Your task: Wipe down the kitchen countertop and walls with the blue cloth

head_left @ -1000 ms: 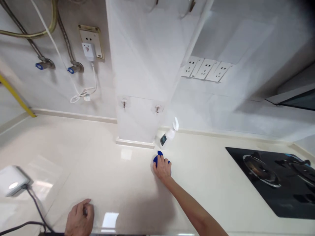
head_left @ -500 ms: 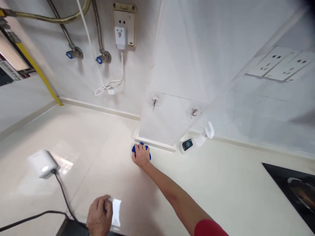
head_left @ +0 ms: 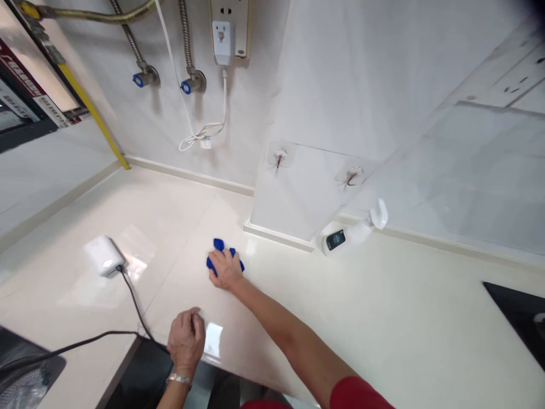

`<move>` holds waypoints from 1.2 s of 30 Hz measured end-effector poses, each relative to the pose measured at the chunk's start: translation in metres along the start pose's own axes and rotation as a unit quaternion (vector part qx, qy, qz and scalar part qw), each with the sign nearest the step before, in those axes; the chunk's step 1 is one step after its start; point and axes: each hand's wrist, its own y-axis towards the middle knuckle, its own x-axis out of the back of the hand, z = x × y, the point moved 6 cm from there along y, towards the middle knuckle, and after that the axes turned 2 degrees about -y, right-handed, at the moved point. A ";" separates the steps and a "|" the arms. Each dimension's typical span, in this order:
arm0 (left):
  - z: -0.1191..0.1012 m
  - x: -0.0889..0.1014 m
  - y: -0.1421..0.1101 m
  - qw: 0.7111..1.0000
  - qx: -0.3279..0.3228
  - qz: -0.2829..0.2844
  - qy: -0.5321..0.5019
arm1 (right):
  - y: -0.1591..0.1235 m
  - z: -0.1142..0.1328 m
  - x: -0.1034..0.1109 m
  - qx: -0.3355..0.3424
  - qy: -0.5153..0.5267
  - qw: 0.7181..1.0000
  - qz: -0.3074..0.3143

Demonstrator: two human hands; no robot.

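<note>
My right hand (head_left: pixel 225 269) is pressed down on a crumpled blue cloth (head_left: pixel 218 244) on the pale countertop (head_left: pixel 409 307). Bits of the cloth stick out past the fingers on the far side and at both edges. Near the counter's front edge is my left hand (head_left: pixel 186 339), its fingers curled in and a metal band on the wrist (head_left: pixel 179 378). Whatever it may hold is hidden. A black cable (head_left: pixel 136 307) passes behind that hand and runs to a white box-shaped device (head_left: pixel 103 255) lying on the counter at left.
A white spray bottle (head_left: pixel 355 236) stands by the wall corner. Two clear hooks (head_left: pixel 280 158) are stuck above the wall ledge. A white plug (head_left: pixel 222 42), blue-handled valves (head_left: pixel 145 76) and a yellow pipe (head_left: pixel 91 113) line the back wall. A black cooktop (head_left: pixel 517 318) lies at right.
My right hand has drawn the blue cloth away from the wall corner, leftward and nearer to me. The left hand stays curled by the front edge. The whole view has shifted.
</note>
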 end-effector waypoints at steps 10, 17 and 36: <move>0.009 0.000 -0.002 0.995 0.087 0.007 -0.039 | -0.133 0.053 0.019 0.128 0.115 0.984 0.050; 0.004 0.002 0.000 0.998 0.047 0.003 -0.031 | -0.240 -0.040 0.052 -0.072 0.134 0.978 -0.146; -0.082 -0.004 -0.047 0.993 -0.084 0.059 0.062 | -0.451 -0.114 0.050 -0.165 -0.078 0.963 -0.196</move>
